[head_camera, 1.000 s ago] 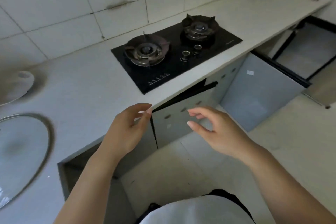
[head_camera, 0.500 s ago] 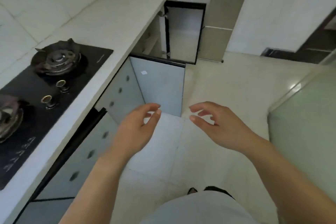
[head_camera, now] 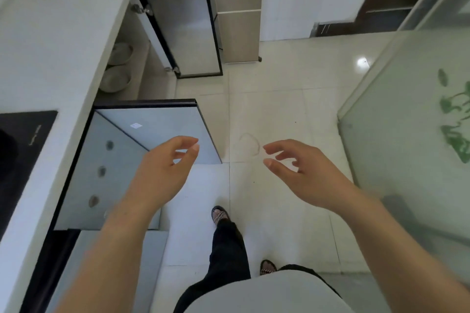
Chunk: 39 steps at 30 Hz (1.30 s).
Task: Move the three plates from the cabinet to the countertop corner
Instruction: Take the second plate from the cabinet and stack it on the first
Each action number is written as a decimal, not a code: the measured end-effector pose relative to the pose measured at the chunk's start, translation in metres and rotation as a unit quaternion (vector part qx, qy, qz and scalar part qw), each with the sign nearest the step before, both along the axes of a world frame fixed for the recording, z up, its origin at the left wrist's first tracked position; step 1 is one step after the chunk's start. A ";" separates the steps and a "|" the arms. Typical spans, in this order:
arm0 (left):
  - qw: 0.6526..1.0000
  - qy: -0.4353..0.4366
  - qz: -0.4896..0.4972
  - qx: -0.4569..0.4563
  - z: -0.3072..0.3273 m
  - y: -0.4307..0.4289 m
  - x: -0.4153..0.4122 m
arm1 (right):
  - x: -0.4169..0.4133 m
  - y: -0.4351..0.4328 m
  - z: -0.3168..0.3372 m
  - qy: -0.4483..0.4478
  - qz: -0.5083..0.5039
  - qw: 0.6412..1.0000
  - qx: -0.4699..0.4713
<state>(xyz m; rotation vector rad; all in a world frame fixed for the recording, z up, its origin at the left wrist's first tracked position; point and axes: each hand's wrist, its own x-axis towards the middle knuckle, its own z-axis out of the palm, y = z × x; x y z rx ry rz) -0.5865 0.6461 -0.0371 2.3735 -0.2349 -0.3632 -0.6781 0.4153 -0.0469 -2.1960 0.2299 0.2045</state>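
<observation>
**Task item.** We note two pale round plates point(head_camera: 119, 53) on the shelf of the open under-counter cabinet point(head_camera: 148, 76). They lie one beyond the other, ahead of us and to the left. We cannot make out a third plate, because the white stone counter point(head_camera: 63, 33) overhangs most of the shelf. No plate has been lifted yet, and the corner meant to receive them is outside this view.

**Hands.** The left hand point(head_camera: 162, 175) and the right hand point(head_camera: 305, 175) are held out over the glossy pale tiled floor point(head_camera: 279, 99), apart from each other. Both are empty, with fingers point(head_camera: 274, 147) loosely curled and thumbs facing them. They are well short of the cabinet.

**Obstructions.** A grey cabinet door with a dark edge point(head_camera: 152, 129) stands swung out just ahead of the left hand, between us and the plates. Beyond it, the black-framed glass door point(head_camera: 188, 30) of the plate cabinet also stands open. A frosted glass panel with a green pattern point(head_camera: 407, 134) closes the walkway on the right.

**Assessment.** We judge the current step to be the approach.
- We should pass round the free edge of the grey door rather than brush it, and stop between the two open doors.
- We should crouch until the shelf is fully visible before reaching in.
- The nearer plate should come out first, with fingers under the rim and the thumb on top. It should be drawn out level and kept clear of the counter's underside and the glass door.
- The shiny floor calls for a steady footing.
</observation>
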 end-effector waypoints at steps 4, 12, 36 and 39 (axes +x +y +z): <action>0.999 0.020 -0.025 -0.015 -0.010 -0.003 0.057 | 0.062 0.008 -0.001 0.009 0.018 0.999 -0.027; 0.998 -0.023 -0.037 -0.036 0.004 0.001 0.182 | 0.188 0.024 0.026 -0.024 0.046 0.996 -0.068; 0.989 0.035 -0.140 0.026 -0.011 -0.204 0.442 | 0.431 -0.177 0.004 0.013 -0.049 0.998 -0.039; 0.988 0.031 -0.146 0.031 -0.008 -0.244 0.480 | 0.470 -0.213 0.007 0.010 -0.041 0.998 -0.053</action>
